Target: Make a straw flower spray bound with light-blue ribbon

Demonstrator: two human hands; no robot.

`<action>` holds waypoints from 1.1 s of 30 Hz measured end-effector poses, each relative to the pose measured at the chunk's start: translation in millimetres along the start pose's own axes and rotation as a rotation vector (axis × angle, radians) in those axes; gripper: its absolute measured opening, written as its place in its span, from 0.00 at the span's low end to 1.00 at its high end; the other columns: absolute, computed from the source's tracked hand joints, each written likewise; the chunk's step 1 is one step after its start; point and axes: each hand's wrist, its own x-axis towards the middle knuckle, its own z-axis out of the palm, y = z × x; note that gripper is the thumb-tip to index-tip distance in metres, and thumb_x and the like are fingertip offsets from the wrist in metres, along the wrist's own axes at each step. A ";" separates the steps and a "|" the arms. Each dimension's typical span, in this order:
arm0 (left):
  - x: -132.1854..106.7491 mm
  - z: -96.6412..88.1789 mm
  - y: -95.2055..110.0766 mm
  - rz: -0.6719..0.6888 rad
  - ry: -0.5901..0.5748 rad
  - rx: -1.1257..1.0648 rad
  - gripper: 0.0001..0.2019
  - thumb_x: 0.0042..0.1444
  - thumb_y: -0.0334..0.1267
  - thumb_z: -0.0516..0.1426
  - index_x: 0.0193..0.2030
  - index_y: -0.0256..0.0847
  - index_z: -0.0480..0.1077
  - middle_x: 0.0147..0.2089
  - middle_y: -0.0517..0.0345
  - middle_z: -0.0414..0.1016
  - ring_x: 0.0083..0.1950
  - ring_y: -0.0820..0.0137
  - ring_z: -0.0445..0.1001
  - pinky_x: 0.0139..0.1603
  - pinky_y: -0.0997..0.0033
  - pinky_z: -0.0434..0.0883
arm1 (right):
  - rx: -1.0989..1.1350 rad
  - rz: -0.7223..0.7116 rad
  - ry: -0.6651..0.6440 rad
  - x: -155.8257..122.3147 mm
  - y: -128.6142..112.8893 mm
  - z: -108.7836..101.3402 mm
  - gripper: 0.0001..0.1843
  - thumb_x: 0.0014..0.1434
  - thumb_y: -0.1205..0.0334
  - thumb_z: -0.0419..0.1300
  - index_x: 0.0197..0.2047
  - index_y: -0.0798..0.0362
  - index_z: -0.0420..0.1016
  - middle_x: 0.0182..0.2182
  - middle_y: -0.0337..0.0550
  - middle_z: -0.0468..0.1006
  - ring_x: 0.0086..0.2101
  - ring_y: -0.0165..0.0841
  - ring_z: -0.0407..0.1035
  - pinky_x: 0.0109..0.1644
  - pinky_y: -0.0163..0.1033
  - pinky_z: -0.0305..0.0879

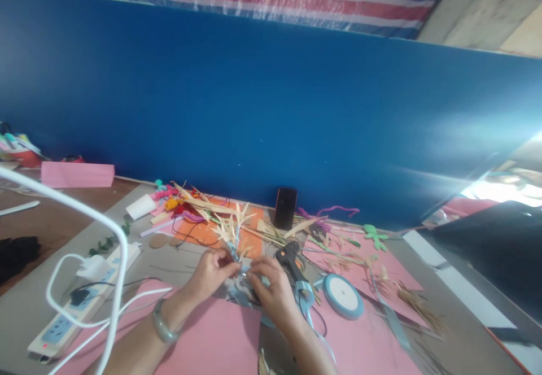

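My left hand [214, 273], with a bangle on the wrist, pinches the base of a flower-like bundle of pale dried husk strips [232, 229]. Light blue ribbon shows around that base, near my fingertips. Close beside it, my right hand [273, 287] has its fingers drawn together at the ribbon, though what sits between the fingertips is too blurred to make out. A roll of light blue ribbon [342, 296] lies to the right of my right hand. Between that roll and my hand rests a black glue gun [292, 262].
A phone [285, 206] leans against the blue partition [271, 98]. Pink sheets [207, 341] and dried stalks cover parts of the table. At left lies a power strip [80, 307], with a white cable [121, 267] looping across. A green leaf-shaped piece [375, 236] lies at right.
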 end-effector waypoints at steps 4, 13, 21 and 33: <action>1.3 2.3 -7.2 -0.030 -0.034 -0.043 0.11 0.47 0.41 0.65 0.25 0.34 0.75 0.22 0.57 0.75 0.25 0.70 0.71 0.27 0.74 0.65 | 0.030 0.009 -0.012 -0.1 -6.6 0.5 0.09 0.60 0.66 0.56 0.30 0.52 0.76 0.36 0.46 0.78 0.39 0.38 0.70 0.46 0.42 0.63; 0.6 1.3 -10.8 -0.038 -0.082 -0.042 0.13 0.46 0.44 0.65 0.27 0.33 0.78 0.23 0.54 0.77 0.26 0.67 0.73 0.26 0.73 0.67 | 0.361 0.326 -0.113 -3.1 -4.5 16.3 0.08 0.55 0.69 0.55 0.31 0.54 0.76 0.21 0.34 0.71 0.22 0.28 0.63 0.26 0.30 0.59; 1.3 -0.8 -10.9 -0.011 -0.073 0.028 0.09 0.49 0.39 0.63 0.28 0.33 0.77 0.24 0.55 0.77 0.27 0.69 0.73 0.29 0.75 0.68 | 0.348 0.302 -0.142 -0.7 -4.6 7.9 0.12 0.59 0.60 0.58 0.26 0.54 0.75 0.18 0.33 0.65 0.21 0.27 0.58 0.25 0.30 0.55; -1.9 2.7 -21.2 -0.022 -0.089 0.107 0.10 0.50 0.40 0.62 0.26 0.33 0.74 0.24 0.55 0.76 0.27 0.69 0.72 0.25 0.76 0.65 | 0.436 0.440 -0.241 1.1 -12.4 2.6 0.08 0.51 0.69 0.57 0.30 0.55 0.78 0.20 0.35 0.72 0.20 0.25 0.60 0.23 0.29 0.56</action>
